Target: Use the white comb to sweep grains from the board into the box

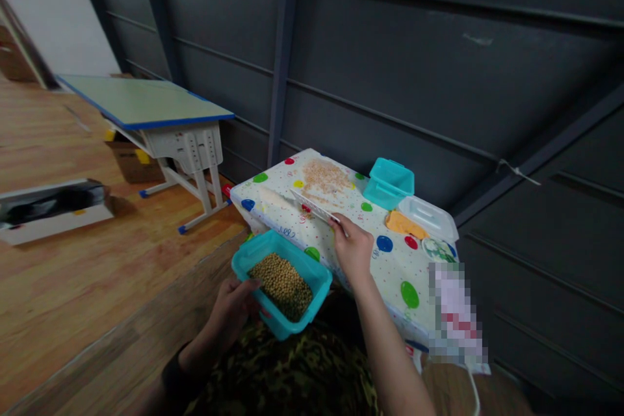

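My left hand grips the near edge of a teal plastic container filled with yellowish beans, held just below the table's near edge. My right hand is closed on a thin white card-like scraper that rests on the table, which is covered with a white cloth with coloured dots. Beyond the scraper, a patch of scattered beans or grains lies on the cloth.
A second teal container stands at the table's far side, next to a clear lid, an orange cloth and a small round printed item. A blue-edged desk stands to the left on the wood floor. A dark wall runs behind.
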Tool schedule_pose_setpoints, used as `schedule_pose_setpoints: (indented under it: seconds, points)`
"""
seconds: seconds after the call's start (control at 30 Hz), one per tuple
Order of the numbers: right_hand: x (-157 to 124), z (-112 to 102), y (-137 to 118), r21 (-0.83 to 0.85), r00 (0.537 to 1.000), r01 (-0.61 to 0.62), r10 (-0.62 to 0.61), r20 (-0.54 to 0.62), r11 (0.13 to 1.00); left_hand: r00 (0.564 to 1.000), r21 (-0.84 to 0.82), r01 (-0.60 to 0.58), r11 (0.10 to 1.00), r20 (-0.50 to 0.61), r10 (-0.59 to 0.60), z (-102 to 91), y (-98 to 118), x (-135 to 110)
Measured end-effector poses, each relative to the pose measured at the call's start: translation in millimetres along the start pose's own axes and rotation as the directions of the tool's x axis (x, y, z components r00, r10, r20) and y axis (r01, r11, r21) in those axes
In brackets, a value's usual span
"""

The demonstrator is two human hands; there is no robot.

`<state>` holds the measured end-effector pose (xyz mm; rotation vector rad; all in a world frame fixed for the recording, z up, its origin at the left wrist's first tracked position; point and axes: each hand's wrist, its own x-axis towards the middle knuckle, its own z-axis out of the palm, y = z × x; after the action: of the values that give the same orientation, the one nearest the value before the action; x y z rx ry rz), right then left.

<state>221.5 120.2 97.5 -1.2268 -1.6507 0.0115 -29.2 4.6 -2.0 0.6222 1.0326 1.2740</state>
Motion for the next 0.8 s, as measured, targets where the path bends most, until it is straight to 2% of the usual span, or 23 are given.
schedule_pose_setpoints:
  seconds: [0.17, 0.4, 0.6, 0.7, 0.8]
  points:
    - [-4.1, -6.9, 5.0, 0.039, 1.0, 0.012, -0.011, -0.012, 0.999, 0.997, -0.012, -0.012, 1.0, -0.072, 0.011, 1.3, -4.7, 4.0]
    - [-9.0, -15.4, 14.6, 0.1, 0.998, -0.046, 0.049, -0.029, 0.994, 1.0, 0.003, 0.023, 1.0, 0.0, -0.023, 0.2, 3.1, -1.3]
    - [-6.8, -12.0, 21.5, 0.125, 0.994, -0.086, 0.093, -0.049, 0.988, 0.993, -0.007, -0.017, 1.0, -0.116, 0.016, 2.7, -10.3, 6.7]
    - [-7.8, -11.4, 23.1, 0.143, 0.993, -0.099, 0.106, -0.043, 0.985, 0.996, -0.008, -0.032, 0.999, -0.083, 0.032, 2.4, -10.8, 6.3]
    - [-9.0, -12.7, 22.8, 0.161, 0.991, -0.118, 0.127, -0.041, 0.98, 0.999, 0.02, -0.021, 1.0, -0.042, 0.021, 4.0, -1.6, 1.6]
